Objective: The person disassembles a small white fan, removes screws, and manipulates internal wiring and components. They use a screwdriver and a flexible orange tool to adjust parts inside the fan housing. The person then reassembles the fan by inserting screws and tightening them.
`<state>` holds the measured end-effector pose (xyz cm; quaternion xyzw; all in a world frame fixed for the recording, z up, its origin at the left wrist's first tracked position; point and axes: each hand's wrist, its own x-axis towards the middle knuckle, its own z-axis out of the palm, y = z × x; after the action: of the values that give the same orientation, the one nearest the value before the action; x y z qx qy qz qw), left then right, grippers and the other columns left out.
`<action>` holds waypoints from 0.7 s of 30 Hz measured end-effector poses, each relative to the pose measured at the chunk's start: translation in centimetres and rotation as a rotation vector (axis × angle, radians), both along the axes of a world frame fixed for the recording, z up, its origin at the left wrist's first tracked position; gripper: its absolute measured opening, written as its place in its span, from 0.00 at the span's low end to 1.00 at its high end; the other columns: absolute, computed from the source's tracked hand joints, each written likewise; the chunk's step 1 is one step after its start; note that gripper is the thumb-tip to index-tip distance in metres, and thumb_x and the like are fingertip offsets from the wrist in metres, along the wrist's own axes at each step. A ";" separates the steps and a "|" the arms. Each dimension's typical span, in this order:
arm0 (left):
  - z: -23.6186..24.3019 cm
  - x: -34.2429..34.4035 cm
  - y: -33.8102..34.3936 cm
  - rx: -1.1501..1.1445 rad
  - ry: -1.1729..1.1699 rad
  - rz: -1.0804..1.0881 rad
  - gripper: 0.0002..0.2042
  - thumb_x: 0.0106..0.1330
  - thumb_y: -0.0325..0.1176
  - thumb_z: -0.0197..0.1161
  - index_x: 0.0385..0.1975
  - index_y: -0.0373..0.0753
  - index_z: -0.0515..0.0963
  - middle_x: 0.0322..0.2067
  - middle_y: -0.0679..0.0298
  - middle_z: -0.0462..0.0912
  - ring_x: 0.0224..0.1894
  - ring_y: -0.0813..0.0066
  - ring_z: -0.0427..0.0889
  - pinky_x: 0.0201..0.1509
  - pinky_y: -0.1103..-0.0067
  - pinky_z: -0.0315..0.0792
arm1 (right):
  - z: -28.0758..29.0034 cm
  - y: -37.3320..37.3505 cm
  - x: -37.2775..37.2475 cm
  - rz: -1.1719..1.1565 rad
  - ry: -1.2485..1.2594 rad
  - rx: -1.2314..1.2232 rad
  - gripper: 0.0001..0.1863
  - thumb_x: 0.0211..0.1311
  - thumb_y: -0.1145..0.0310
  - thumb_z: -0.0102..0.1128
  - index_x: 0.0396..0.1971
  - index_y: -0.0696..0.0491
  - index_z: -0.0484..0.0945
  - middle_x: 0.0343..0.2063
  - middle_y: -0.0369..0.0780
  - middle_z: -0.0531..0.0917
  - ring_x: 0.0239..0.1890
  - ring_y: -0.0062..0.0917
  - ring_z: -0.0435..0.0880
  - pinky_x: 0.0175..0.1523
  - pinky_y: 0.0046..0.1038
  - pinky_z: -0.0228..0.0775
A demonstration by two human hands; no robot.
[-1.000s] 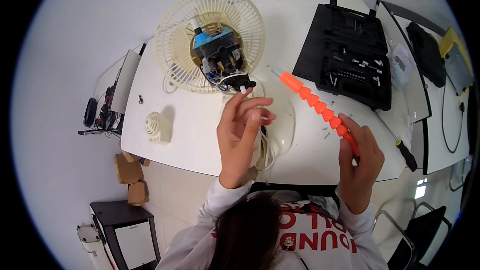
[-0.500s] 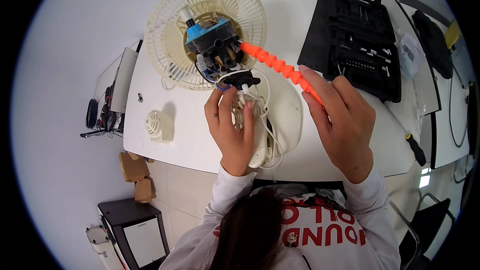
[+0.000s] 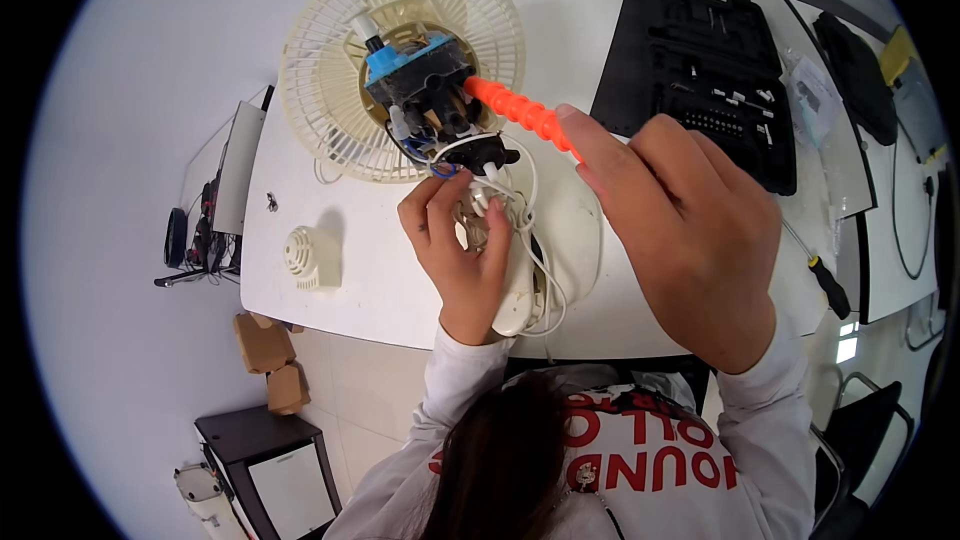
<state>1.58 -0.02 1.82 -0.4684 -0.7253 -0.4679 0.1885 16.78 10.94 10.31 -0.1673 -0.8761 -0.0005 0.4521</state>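
A fan with a cream round grille [image 3: 308,80] lies on the table, its black and blue motor housing [image 3: 415,80] exposed. My right hand [image 3: 700,240] grips an orange ribbed flexible screwdriver shaft [image 3: 518,110], which slants up to the left. Its far end meets the right side of the housing; the tip is hidden there. Below the motor, my left hand [image 3: 460,265] curls round the fan's cream neck [image 3: 515,295], thumb on one side and fingers on the other. Loose white cord [image 3: 535,185] loops beside that thumb, and blue wire shows near the fingertips.
A black tool case [image 3: 700,75] with bits and sockets lies open at the far right. Nearer is a yellow-and-black screwdriver [image 3: 828,285] at the table's right edge. A cream vented cover [image 3: 312,258] and a small dark part [image 3: 272,202] sit on the left.
My right hand has moved up and come closer to the camera, still gripping the orange shaft. The shaft's far end stays at the motor housing. My left hand keeps its hold.
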 end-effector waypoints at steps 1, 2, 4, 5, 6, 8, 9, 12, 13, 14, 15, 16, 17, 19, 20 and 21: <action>-0.1 0.0 0.0 0.014 -0.016 -0.001 0.18 0.54 0.24 0.66 0.45 0.33 0.74 0.45 0.56 0.68 0.47 0.63 0.71 0.47 0.75 0.69 | 0.5 0.1 -0.1 0.001 -0.024 0.024 0.20 0.41 0.76 0.65 0.40 0.55 0.80 0.19 0.34 0.64 0.17 0.20 0.66 0.20 0.21 0.58; -0.1 -0.1 0.0 0.018 -0.047 -0.009 0.18 0.53 0.24 0.66 0.45 0.33 0.75 0.45 0.56 0.68 0.47 0.63 0.71 0.47 0.75 0.69 | 1.0 0.1 -0.2 0.003 -0.047 0.047 0.19 0.40 0.76 0.65 0.39 0.55 0.80 0.19 0.34 0.64 0.17 0.20 0.67 0.20 0.21 0.58; 0.0 -0.1 0.0 0.028 -0.110 -0.029 0.18 0.52 0.24 0.67 0.45 0.33 0.75 0.44 0.56 0.68 0.48 0.63 0.71 0.47 0.75 0.70 | 2.1 0.2 -0.2 -0.014 -0.115 0.074 0.18 0.40 0.76 0.65 0.37 0.56 0.79 0.19 0.34 0.66 0.18 0.21 0.68 0.20 0.21 0.60; 0.0 -0.1 0.0 0.037 -0.113 -0.041 0.18 0.52 0.23 0.67 0.44 0.33 0.75 0.44 0.56 0.68 0.48 0.63 0.71 0.48 0.75 0.71 | 2.6 0.3 -0.2 -0.018 -0.147 0.083 0.17 0.39 0.76 0.64 0.36 0.56 0.78 0.19 0.35 0.67 0.18 0.21 0.69 0.20 0.21 0.60; -0.1 -0.2 0.1 0.046 -0.116 -0.052 0.18 0.52 0.23 0.67 0.44 0.33 0.75 0.44 0.56 0.68 0.48 0.63 0.71 0.48 0.75 0.71 | 3.2 0.4 -0.3 -0.010 -0.174 0.078 0.16 0.40 0.76 0.64 0.35 0.56 0.78 0.19 0.35 0.68 0.18 0.22 0.71 0.20 0.21 0.61; -0.4 -0.4 0.3 0.068 -0.100 -0.061 0.18 0.51 0.23 0.67 0.44 0.34 0.75 0.44 0.57 0.69 0.48 0.64 0.72 0.44 0.77 0.72 | 4.0 0.9 -0.5 0.018 -0.208 0.098 0.15 0.41 0.75 0.64 0.34 0.55 0.77 0.20 0.35 0.71 0.20 0.22 0.73 0.21 0.22 0.63; -0.5 -0.6 0.4 0.083 -0.082 -0.058 0.18 0.51 0.24 0.67 0.44 0.35 0.75 0.44 0.58 0.70 0.48 0.66 0.72 0.39 0.79 0.73 | 4.4 1.6 -0.6 0.040 -0.216 0.124 0.14 0.42 0.75 0.64 0.33 0.55 0.77 0.20 0.35 0.73 0.20 0.23 0.75 0.21 0.23 0.63; -0.3 -0.5 0.6 0.094 -0.072 -0.055 0.18 0.51 0.24 0.67 0.44 0.36 0.76 0.42 0.60 0.71 0.48 0.68 0.73 0.34 0.82 0.74 | 4.6 2.3 -0.7 0.043 -0.208 0.139 0.11 0.46 0.74 0.64 0.33 0.53 0.76 0.22 0.35 0.76 0.22 0.26 0.77 0.22 0.23 0.65; -0.3 -0.5 0.6 0.091 -0.074 -0.050 0.17 0.51 0.24 0.67 0.43 0.36 0.76 0.42 0.60 0.71 0.48 0.68 0.73 0.34 0.82 0.74 | 4.4 2.5 -0.7 0.041 -0.198 0.132 0.11 0.46 0.73 0.64 0.33 0.53 0.76 0.21 0.35 0.76 0.22 0.26 0.77 0.22 0.23 0.65; -0.3 -0.5 0.6 0.094 -0.071 -0.052 0.17 0.51 0.24 0.67 0.43 0.36 0.76 0.42 0.60 0.71 0.47 0.68 0.73 0.35 0.81 0.74 | 4.3 2.7 -0.6 0.039 -0.188 0.125 0.11 0.47 0.73 0.64 0.33 0.53 0.76 0.21 0.35 0.76 0.22 0.27 0.77 0.23 0.23 0.65; -0.4 -0.6 0.6 0.098 -0.069 -0.054 0.17 0.51 0.24 0.67 0.43 0.36 0.76 0.43 0.59 0.71 0.47 0.68 0.73 0.35 0.81 0.74 | 4.1 2.8 -0.5 0.026 -0.207 0.107 0.11 0.47 0.73 0.64 0.33 0.52 0.76 0.21 0.35 0.76 0.22 0.27 0.77 0.23 0.23 0.65; -0.4 -0.6 0.6 0.099 -0.064 -0.056 0.17 0.51 0.24 0.66 0.43 0.36 0.76 0.43 0.59 0.71 0.47 0.68 0.73 0.36 0.80 0.74 | 4.0 3.0 -0.3 0.014 -0.223 0.087 0.11 0.47 0.72 0.65 0.33 0.52 0.76 0.21 0.35 0.76 0.22 0.28 0.77 0.23 0.24 0.65; -0.4 -0.7 0.5 0.085 -0.033 -0.050 0.17 0.52 0.24 0.66 0.44 0.36 0.76 0.43 0.59 0.71 0.47 0.67 0.74 0.37 0.80 0.74 | 3.9 3.1 -0.2 0.002 -0.238 0.068 0.11 0.48 0.72 0.65 0.33 0.51 0.77 0.21 0.35 0.76 0.22 0.28 0.77 0.23 0.24 0.65; -0.5 -1.0 0.2 0.058 0.030 -0.038 0.17 0.52 0.24 0.66 0.44 0.36 0.75 0.44 0.58 0.72 0.47 0.67 0.74 0.38 0.78 0.74 | 3.9 3.1 -0.3 0.008 -0.260 0.060 0.11 0.49 0.71 0.65 0.34 0.51 0.76 0.21 0.35 0.77 0.22 0.28 0.77 0.23 0.25 0.66; -0.4 -1.0 0.0 0.049 0.055 -0.044 0.17 0.53 0.25 0.65 0.45 0.35 0.75 0.45 0.58 0.72 0.47 0.66 0.74 0.39 0.78 0.74 | 3.9 3.1 -0.3 0.011 -0.270 0.056 0.11 0.49 0.71 0.65 0.34 0.51 0.76 0.22 0.35 0.77 0.22 0.28 0.77 0.23 0.25 0.66; -0.1 -1.0 -0.3 0.039 0.079 -0.049 0.17 0.54 0.25 0.65 0.45 0.35 0.75 0.45 0.57 0.72 0.47 0.66 0.73 0.40 0.77 0.74 | 3.9 3.3 -0.3 0.025 -0.262 0.053 0.11 0.49 0.71 0.65 0.34 0.51 0.76 0.22 0.35 0.78 0.21 0.28 0.77 0.23 0.25 0.66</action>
<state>0.56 -0.30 1.68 -0.5003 -0.6964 -0.4676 0.2149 16.48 14.25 14.16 -0.1431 -0.9294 -0.0398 0.3378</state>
